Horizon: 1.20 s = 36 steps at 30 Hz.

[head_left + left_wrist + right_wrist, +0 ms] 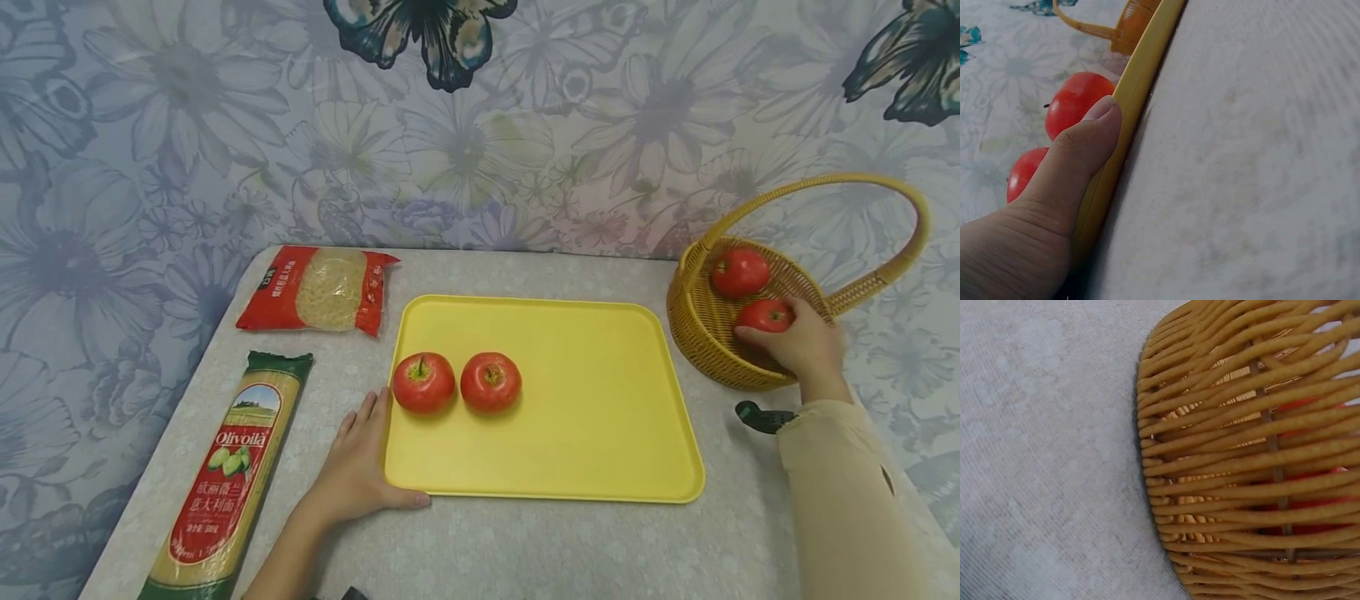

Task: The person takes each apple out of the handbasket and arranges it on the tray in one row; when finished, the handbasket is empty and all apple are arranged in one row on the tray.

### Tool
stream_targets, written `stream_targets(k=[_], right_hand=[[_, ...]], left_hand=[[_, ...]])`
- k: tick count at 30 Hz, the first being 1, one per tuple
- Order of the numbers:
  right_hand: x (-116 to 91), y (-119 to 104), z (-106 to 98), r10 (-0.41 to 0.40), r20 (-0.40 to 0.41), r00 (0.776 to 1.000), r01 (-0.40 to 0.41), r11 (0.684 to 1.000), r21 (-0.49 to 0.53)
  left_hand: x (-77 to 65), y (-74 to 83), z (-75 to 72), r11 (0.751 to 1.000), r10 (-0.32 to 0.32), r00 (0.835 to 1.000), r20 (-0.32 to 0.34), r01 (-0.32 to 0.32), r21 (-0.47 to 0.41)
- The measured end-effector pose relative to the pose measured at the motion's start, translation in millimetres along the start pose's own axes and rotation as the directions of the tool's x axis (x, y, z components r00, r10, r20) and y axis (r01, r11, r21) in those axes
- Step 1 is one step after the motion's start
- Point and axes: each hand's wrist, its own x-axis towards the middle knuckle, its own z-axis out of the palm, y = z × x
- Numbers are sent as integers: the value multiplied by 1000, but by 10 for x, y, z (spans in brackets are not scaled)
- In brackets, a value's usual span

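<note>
My right hand (813, 346) reaches over the near rim of a yellow wicker basket (686, 333) and grips a red apple (765, 316) inside it. Another apple (741, 272) lies behind that one in the basket. On the yellow tray (585, 400), two apples sit side by side at the left, one (423, 382) close to the rim and one (491, 382) to its right. My left hand (363, 467) rests at the tray's front left corner with its fingers straight, its thumb (1094, 134) against the front edge. In the right wrist view, the basket's weave (1229, 450) hides the right hand.
To the left lies a long spaghetti pack (228, 475). A red bag of pasta (322, 290) is behind it, near the wall. A dark strap-like object (761, 417) shows by the right wrist. The basket's tall handle (817, 185) leans toward the right.
</note>
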Motion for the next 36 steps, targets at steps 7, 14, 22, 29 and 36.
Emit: stream_targets(k=[7,14,22,29,36], right_hand=[[9,4,13,-55,34,998,56,998,-29],[15,-6,25,-92,-2,996,92,994,-53],[15,-18,48,-128,-105,986,125,992,-34],[-121,-188,26,-139,-232,963,143,990,1],[-360,-533,-52,-172,-275,946,194,980,54]], left_hand=[[-11,12,-12,1000,21,1000,-17,-21,-9],[-11,23,-11,1000,15,1000,-8,-15,-20],[-14,25,-8,1000,7,1000,-5,-7,-22],[-3,11,6,1000,2,1000,-2,-2,-10],[7,-9,8,1000,4,1000,-2,-4,1]])
